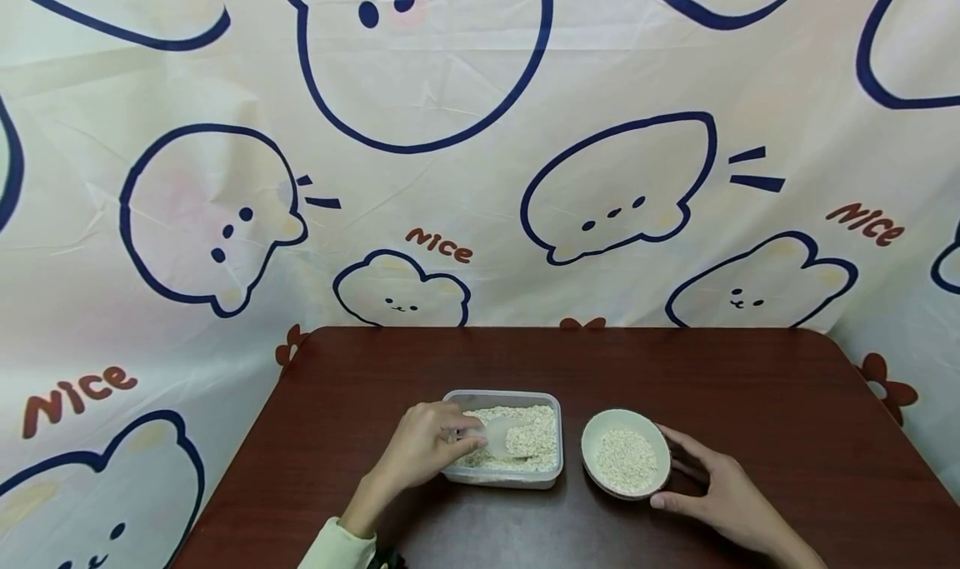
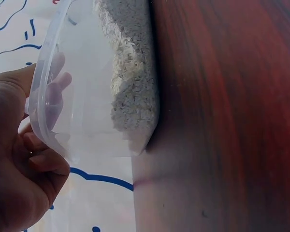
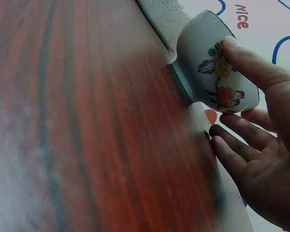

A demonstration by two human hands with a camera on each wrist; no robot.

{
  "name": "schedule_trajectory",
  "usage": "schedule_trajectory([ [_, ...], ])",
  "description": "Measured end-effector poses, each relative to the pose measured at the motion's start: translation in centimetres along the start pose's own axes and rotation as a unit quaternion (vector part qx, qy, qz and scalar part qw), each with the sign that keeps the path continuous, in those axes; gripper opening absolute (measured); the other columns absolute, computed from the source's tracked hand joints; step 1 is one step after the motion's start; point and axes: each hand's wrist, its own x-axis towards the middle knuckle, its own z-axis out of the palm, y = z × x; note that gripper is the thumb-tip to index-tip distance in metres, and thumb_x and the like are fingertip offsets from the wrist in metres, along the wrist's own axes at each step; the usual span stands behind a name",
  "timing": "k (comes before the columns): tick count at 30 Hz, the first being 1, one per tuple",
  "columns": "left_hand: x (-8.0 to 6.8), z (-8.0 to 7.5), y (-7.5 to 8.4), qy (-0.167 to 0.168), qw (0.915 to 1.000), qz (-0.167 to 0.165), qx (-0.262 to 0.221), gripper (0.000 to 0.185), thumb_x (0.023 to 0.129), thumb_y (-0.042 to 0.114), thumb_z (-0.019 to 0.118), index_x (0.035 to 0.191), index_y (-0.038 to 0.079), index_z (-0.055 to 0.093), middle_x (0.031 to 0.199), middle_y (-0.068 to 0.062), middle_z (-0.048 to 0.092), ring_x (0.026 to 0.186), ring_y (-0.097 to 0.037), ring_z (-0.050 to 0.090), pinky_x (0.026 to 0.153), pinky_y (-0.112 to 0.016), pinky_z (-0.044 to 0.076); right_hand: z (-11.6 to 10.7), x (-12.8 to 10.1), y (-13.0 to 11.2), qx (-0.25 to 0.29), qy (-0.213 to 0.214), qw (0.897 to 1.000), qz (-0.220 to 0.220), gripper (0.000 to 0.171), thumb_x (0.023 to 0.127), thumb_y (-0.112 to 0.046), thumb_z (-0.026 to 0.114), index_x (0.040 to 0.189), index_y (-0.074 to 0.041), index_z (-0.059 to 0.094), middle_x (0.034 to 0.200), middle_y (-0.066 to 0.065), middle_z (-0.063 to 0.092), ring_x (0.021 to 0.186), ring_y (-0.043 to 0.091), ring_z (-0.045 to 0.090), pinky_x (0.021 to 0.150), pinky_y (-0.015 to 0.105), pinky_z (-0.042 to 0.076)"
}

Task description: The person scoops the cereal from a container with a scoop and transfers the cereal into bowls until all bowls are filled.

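Note:
A clear plastic container (image 1: pixel 552 402) holding oat flakes (image 1: pixel 534 436) sits at the table's near middle. My left hand (image 1: pixel 427 451) reaches into it from the left and pinches a translucent scoop (image 1: pixel 498 437) lying on the flakes. In the left wrist view the left hand (image 2: pixel 19 164) is beside the container's wall (image 2: pixel 82 96), its fingers showing through the plastic. To the right stands a small pale bowl (image 1: pixel 600 431) with flakes inside. My right hand (image 1: pixel 712 490) cups its right side. The thumb (image 3: pixel 246 63) presses the bowl's painted wall (image 3: pixel 203 43), and the fingers (image 3: pixel 237 145) lie on the table.
The dark red-brown table (image 1: pixel 750 386) has rounded far corners and stretches bare behind and to the right of the bowl. A cream cloth with blue cartoon outlines (image 1: pixel 480 177) hangs close behind the table's far edge and down its left side.

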Motion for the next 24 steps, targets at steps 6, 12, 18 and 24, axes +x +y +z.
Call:
schedule_trajectory([
  [6,-0.1,-0.1,-0.2,0.007,0.9991,0.009,-0.04,0.013,0.09,0.023,0.088,0.099,0.015,0.087,0.078,0.01,0.071,0.063,0.006,0.044,0.058,-0.017,0.044,0.0,0.0,0.0,0.006,-0.001,1.0,0.0,0.089,0.082,-0.039,0.094,0.159,-0.025,0.051,0.158,0.012,0.058,0.129,-0.013,0.055,0.099,0.013,0.05],
  [12,-0.3,-0.8,-0.4,0.014,0.9965,0.005,-0.082,0.013,0.09,0.019,0.087,0.101,0.011,0.086,0.086,0.007,0.077,0.066,0.005,0.049,0.057,-0.019,0.047,0.0,0.0,0.0,0.004,0.0,1.0,0.001,0.089,0.082,-0.041,0.094,0.158,-0.024,0.051,0.158,0.012,0.058,0.13,-0.012,0.055,0.099,0.013,0.051],
  [18,-0.6,-1.2,-0.6,0.023,0.9951,-0.001,-0.096,0.012,0.091,0.018,0.087,0.102,0.012,0.085,0.088,0.006,0.075,0.068,0.004,0.053,0.057,-0.022,0.05,0.0,0.1,0.0,0.003,-0.005,1.0,0.014,0.09,0.082,-0.045,0.093,0.159,-0.024,0.051,0.159,0.012,0.057,0.13,-0.013,0.053,0.099,0.014,0.052],
  [24,-0.9,-1.4,-0.9,0.038,0.9933,-0.006,-0.109,0.009,0.093,0.015,0.085,0.102,0.014,0.086,0.081,0.006,0.071,0.067,0.003,0.055,0.058,-0.023,0.053,-0.2,0.0,-0.2,0.008,-0.005,1.0,0.008,0.091,0.082,-0.042,0.093,0.159,-0.021,0.051,0.158,0.015,0.057,0.13,-0.011,0.055,0.098,0.014,0.052],
])
